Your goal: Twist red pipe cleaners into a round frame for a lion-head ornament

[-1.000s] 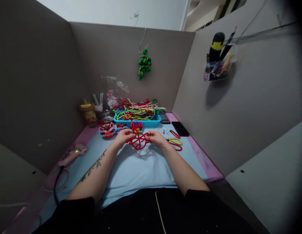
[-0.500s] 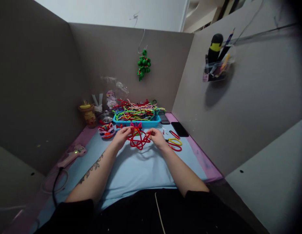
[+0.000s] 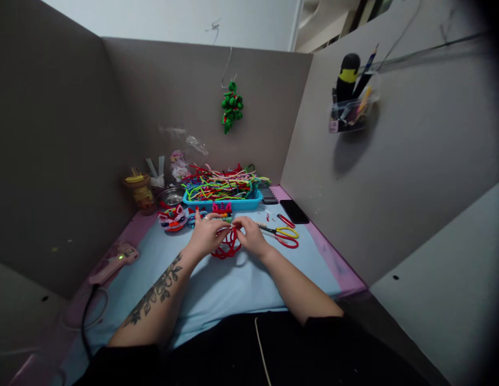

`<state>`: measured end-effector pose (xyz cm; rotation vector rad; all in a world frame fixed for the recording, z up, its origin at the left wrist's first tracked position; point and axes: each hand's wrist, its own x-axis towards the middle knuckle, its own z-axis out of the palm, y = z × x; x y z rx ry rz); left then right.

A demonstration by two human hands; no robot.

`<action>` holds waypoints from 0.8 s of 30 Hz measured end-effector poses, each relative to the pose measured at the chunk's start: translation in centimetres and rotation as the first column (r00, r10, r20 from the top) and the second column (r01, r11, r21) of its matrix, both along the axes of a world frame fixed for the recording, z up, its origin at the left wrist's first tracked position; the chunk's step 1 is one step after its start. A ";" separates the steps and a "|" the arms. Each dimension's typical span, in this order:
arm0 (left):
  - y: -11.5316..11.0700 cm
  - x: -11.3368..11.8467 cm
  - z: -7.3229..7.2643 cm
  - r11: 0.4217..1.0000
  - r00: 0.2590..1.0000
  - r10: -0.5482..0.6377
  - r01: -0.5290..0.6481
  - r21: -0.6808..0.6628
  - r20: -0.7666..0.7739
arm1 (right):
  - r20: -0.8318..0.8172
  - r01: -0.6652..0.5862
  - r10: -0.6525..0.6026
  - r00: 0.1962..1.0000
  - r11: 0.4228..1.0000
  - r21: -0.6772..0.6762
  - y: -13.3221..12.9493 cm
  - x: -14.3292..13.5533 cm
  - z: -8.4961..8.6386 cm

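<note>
Red pipe cleaners bent into an openwork, looped shape (image 3: 226, 251) hang between my hands, just above the blue cloth (image 3: 233, 287). My left hand (image 3: 209, 233) pinches the shape's top edge from the left, thumb and fingertips together. From the other side, my right hand (image 3: 249, 234) is closed on the same top edge, fingertips almost touching those of the left. The fingers hide the part they grip. Behind my hands sit small pipe-cleaner animal heads, one red, pink and orange (image 3: 173, 219), another pink (image 3: 221, 208).
A blue tray (image 3: 221, 204) heaped with coloured pipe cleaners stands at the back. To the right lie scissors (image 3: 287, 236), a red cutter (image 3: 286, 220) and a black phone (image 3: 294, 212). A pink glue gun (image 3: 115, 262) with a cord lies left. Partition walls enclose three sides.
My hands have come closer together and slightly nearer to me. The red shape, spread between them before, now hangs lower under the joined fingertips. The view has turned slightly right.
</note>
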<state>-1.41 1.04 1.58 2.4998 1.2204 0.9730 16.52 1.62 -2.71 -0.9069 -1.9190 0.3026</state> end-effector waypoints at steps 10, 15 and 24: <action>-0.1 0.8 -0.9 0.989 0.987 0.096 -0.080 0.127 -0.130 | -0.170 -0.020 -0.010 0.985 0.985 -0.172 -0.4 -0.9 0.2; -0.4 0.9 -1.0 0.980 0.983 0.099 -0.069 0.189 -0.153 | -0.428 -0.196 0.025 0.904 0.912 -0.361 0.4 -0.7 -0.1; 0.6 0.8 -1.6 0.991 0.992 0.012 0.005 -0.132 0.129 | -0.535 -0.368 0.058 0.843 0.788 -0.494 0.8 -0.4 -0.4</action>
